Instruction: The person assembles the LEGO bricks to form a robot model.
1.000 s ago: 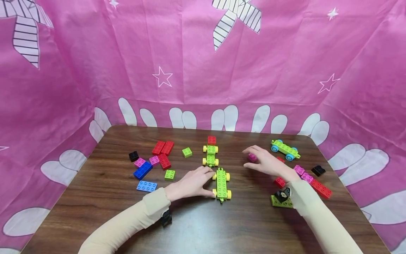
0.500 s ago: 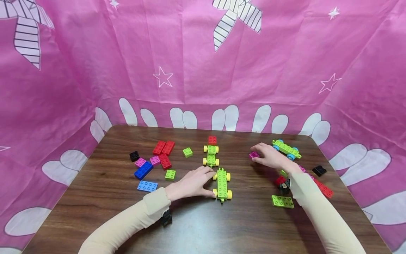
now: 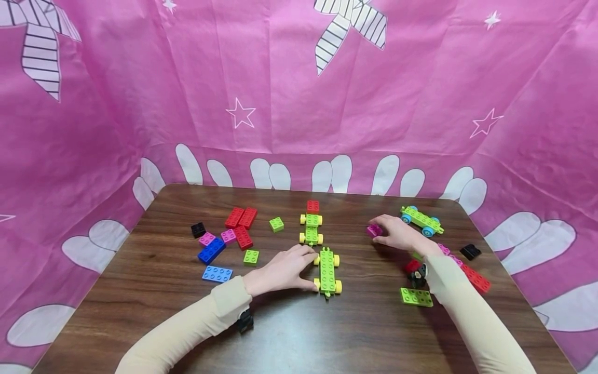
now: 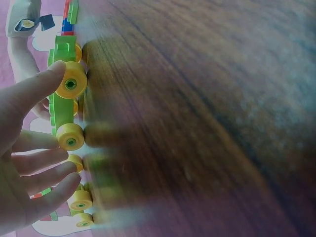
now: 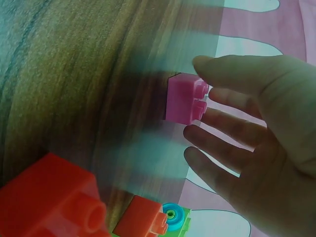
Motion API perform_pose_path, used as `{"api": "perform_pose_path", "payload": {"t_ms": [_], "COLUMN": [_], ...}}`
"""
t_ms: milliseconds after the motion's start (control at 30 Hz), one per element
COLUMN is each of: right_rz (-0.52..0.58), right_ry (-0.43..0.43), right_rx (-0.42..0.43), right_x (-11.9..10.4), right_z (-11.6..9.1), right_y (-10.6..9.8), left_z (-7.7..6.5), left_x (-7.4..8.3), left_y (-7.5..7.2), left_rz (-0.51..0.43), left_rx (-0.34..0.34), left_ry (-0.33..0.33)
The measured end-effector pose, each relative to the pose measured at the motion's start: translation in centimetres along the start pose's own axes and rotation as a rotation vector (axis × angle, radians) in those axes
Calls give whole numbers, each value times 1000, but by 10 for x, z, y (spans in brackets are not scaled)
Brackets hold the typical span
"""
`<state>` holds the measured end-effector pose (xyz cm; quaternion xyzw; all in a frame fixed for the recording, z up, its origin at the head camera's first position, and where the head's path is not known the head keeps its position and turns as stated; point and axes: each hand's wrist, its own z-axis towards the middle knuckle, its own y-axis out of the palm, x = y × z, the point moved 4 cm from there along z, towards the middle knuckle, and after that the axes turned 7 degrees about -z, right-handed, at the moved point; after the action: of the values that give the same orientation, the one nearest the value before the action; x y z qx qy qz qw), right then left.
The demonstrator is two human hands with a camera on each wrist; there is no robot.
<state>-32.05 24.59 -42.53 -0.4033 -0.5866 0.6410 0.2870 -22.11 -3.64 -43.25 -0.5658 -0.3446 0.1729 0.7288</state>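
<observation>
My left hand (image 3: 285, 269) rests beside a lime-green car base (image 3: 327, 270) with yellow wheels. Its thumb is on one yellow wheel (image 4: 72, 81) and its fingers spread toward the other wheel on that side. My right hand (image 3: 397, 232) holds a small magenta toy brick (image 3: 374, 230) low over the table, thumb on one side and fingers on the other. In the right wrist view the brick (image 5: 182, 98) has its studs facing the palm. Beyond the left hand stands another green car base (image 3: 311, 235) with yellow wheels and a red brick (image 3: 312, 206) at its far end.
Red, blue, pink, black and green bricks lie at left, among them a dark blue brick (image 3: 212, 251) and a light blue one (image 3: 217, 274). On the right are a blue-wheeled car base (image 3: 422, 219), a green brick (image 3: 416, 296), a red brick (image 3: 476, 279) and a black one (image 3: 470, 251).
My right hand has moved right, and its thumb and fingers have come closer together around the magenta brick, which has shifted slightly. The left hand has stayed at the car base.
</observation>
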Motion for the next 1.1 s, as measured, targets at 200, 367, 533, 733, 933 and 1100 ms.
{"api": "perform_pose_path", "payload": {"t_ms": [200, 367, 533, 733, 933, 1100], "right_rz": [13, 6, -14, -17, -13, -20], "right_ry": [14, 11, 2, 0, 1, 9], "right_rx": [-17, -16, 3, 11, 7, 18], "right_x": [-1, -2, -1, -2, -4, -6], "right_z": [-4, -7, -6, -8, -10, -10], "right_y": [0, 0, 3, 4, 4, 5], "left_z": [1, 1, 2, 2, 3, 2], "left_x": [0, 0, -2, -3, -3, -3], "left_y": [1, 1, 1, 1, 3, 2], "left_rz": [1, -12, -25, -20, -2, -12], "left_rx": [-5, -8, -15, -21, -18, -11], "left_ry": [1, -2, -11, -9, 1, -5]}}
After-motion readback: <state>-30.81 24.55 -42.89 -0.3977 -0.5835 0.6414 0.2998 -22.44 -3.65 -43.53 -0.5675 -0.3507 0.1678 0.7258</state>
